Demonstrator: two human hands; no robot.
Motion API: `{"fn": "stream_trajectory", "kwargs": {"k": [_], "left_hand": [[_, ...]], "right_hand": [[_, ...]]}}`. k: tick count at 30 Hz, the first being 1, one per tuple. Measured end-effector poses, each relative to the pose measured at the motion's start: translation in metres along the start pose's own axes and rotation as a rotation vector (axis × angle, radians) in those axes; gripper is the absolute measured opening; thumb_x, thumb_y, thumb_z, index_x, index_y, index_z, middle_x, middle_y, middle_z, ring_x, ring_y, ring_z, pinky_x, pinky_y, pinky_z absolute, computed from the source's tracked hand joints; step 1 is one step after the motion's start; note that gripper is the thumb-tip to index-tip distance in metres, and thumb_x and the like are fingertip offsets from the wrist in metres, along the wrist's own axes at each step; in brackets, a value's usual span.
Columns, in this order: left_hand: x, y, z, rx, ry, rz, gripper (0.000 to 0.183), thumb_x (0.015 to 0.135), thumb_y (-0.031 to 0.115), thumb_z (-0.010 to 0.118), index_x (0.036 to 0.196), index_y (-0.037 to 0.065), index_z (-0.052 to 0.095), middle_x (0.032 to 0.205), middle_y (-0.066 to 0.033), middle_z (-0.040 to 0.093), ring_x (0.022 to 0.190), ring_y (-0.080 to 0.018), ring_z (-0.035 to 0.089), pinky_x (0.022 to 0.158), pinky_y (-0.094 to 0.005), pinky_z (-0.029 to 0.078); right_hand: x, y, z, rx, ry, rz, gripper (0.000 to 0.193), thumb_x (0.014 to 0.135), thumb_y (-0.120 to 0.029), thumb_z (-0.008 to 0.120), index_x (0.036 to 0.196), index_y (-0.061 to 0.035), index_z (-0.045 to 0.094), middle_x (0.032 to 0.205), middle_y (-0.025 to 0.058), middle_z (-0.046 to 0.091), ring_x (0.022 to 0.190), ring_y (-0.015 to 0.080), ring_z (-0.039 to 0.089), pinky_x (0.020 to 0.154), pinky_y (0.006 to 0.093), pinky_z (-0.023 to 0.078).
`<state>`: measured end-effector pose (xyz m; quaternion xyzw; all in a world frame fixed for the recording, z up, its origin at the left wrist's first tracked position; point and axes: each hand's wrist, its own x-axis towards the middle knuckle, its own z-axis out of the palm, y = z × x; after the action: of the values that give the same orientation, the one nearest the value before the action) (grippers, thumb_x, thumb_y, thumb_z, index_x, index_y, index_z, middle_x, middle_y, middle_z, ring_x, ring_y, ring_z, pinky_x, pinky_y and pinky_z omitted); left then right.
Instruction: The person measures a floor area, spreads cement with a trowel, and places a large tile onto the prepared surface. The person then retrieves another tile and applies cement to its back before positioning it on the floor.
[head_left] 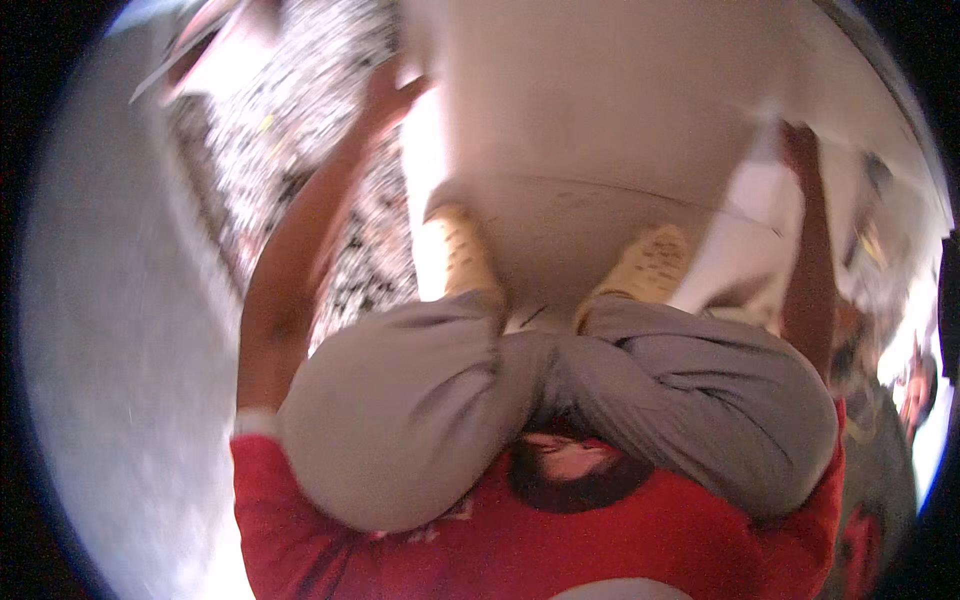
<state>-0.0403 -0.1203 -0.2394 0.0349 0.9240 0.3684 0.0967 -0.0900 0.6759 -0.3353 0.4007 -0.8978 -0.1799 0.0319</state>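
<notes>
I squat with both arms stretched forward on either side of my knees. My left hand is at the left edge of a broad beige surface, its thumb side toward that edge. At the right side of the same surface is my right hand, dark and smeared by motion. Blur hides whether either hand grips anything. I cannot tell whether the beige surface is a sheet between my hands or shaded ground. A thin dark curved line crosses it, just beyond my tan clogs.
Gravelly ground runs along the left, beside a smooth grey strip. A blurred pinkish-white object is at the upper left. On the right, pale crumpled material lies near my forearm, with part of another person behind.
</notes>
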Motion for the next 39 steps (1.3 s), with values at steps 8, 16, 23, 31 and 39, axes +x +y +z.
{"fn": "stream_trajectory", "kwargs": {"k": [8, 16, 23, 31, 39], "left_hand": [[0.003, 0.017, -0.02, 0.254, -0.114, -0.004, 0.089, 0.087, 0.056, 0.063, 0.151, 0.007, 0.025, 0.105, -0.0226, 0.065, 0.086, -0.0262, 0.067, 0.074, -0.0419, 0.057], [0.007, 0.042, -0.028, -0.081, -0.231, -0.342, 0.089, 0.084, 0.035, 0.074, 0.152, 0.008, 0.024, 0.124, -0.02, 0.058, 0.108, -0.0229, 0.058, 0.086, -0.0395, 0.051], [0.004, 0.044, -0.026, -0.168, -0.24, -0.365, 0.084, 0.086, 0.027, 0.073, 0.151, 0.006, 0.024, 0.116, -0.0173, 0.061, 0.096, -0.0227, 0.061, 0.082, -0.0348, 0.054], [0.003, 0.046, -0.027, -0.113, -0.219, -0.465, 0.092, 0.082, 0.034, 0.076, 0.151, 0.003, 0.024, 0.116, -0.016, 0.053, 0.094, -0.0203, 0.057, 0.072, -0.0336, 0.052], [0.004, 0.049, -0.027, -0.1, -0.178, -0.558, 0.081, 0.08, 0.027, 0.077, 0.147, 0.006, 0.035, 0.11, -0.0141, 0.055, 0.092, -0.0219, 0.057, 0.076, -0.0348, 0.05]], "right_hand": [[0.208, -0.081, -0.228, 0.273, 0.512, 0.771, 0.064, 0.094, -0.046, 0.053, 0.141, -0.0031, 0.041, 0.143, 0.0239, 0.041, 0.134, 0.0421, 0.034, 0.111, 0.0528, 0.028], [0.265, -0.101, -0.235, 0.425, 0.3, 0.856, 0.072, 0.095, -0.058, 0.04, 0.142, -0.0035, 0.041, 0.149, 0.02, 0.035, 0.14, 0.0377, 0.028, 0.114, 0.0558, 0.022], [0.269, -0.113, -0.205, 0.507, 0.278, 0.861, 0.074, 0.095, -0.057, 0.039, 0.143, -0.0007, 0.039, 0.151, 0.0195, 0.033, 0.142, 0.0365, 0.025, 0.115, 0.0562, 0.017], [0.318, -0.047, -0.224, 0.457, 0.56, 0.887, 0.074, 0.096, -0.056, 0.039, 0.144, 0.001, 0.036, 0.152, 0.0198, 0.031, 0.144, 0.0361, 0.021, 0.116, 0.056, 0.015], [0.313, -0.07, -0.173, 0.433, 0.245, 0.976, 0.079, 0.096, -0.06, 0.036, 0.145, 0.0021, 0.034, 0.153, 0.0204, 0.028, 0.144, 0.0356, 0.021, 0.117, 0.0524, 0.013]]}}
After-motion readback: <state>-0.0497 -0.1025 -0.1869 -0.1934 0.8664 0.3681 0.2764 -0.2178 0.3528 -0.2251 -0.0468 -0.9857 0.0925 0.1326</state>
